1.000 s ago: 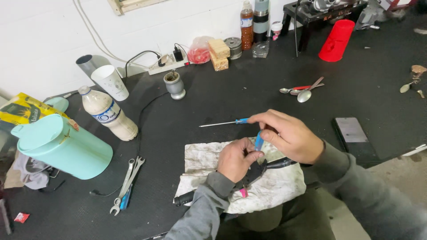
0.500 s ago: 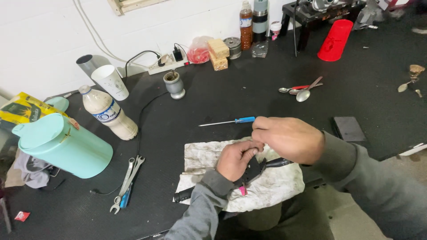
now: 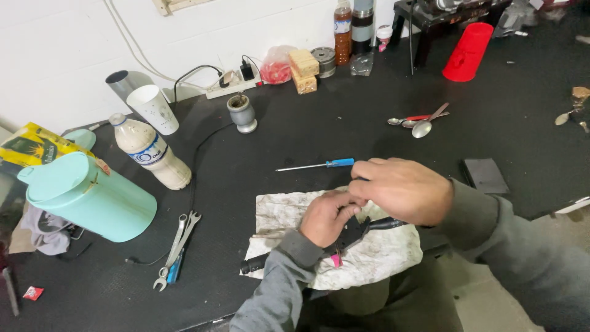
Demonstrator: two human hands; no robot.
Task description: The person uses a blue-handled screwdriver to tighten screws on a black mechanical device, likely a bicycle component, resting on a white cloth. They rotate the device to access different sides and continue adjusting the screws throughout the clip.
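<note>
Both hands meet over a dirty white cloth (image 3: 289,212) spread at the near edge of the black table (image 3: 295,141). The left hand (image 3: 327,218) is curled shut on a black tool (image 3: 356,229) that lies across the cloth, its dark handle running down to the near left and a black arm sticking out to the right. The right hand (image 3: 402,189) sits just above and to the right of it, fingers bent and pinched together right against the left hand's fingertips; whatever small part they pinch is hidden. A small pink piece (image 3: 336,260) shows under the tool at the left wrist.

Just beyond the hands, a screwdriver (image 3: 314,165) with a blue handle lies flat on the table, shaft pointing left. To the near left, a few wrenches (image 3: 176,249) lie together in a bundle. Farther left a pale teal jug (image 3: 86,195) lies on its side, with a plastic bottle (image 3: 152,152) tilted behind it and a white paper cup (image 3: 153,108) farther back. A small grey cup (image 3: 241,113) stands near a white power strip (image 3: 230,88) by the wall. Off to the right, some spoons (image 3: 419,123) lie together, a flat dark square block (image 3: 484,175) rests near the right sleeve, and a red plastic container (image 3: 467,52) sits at the far side.
</note>
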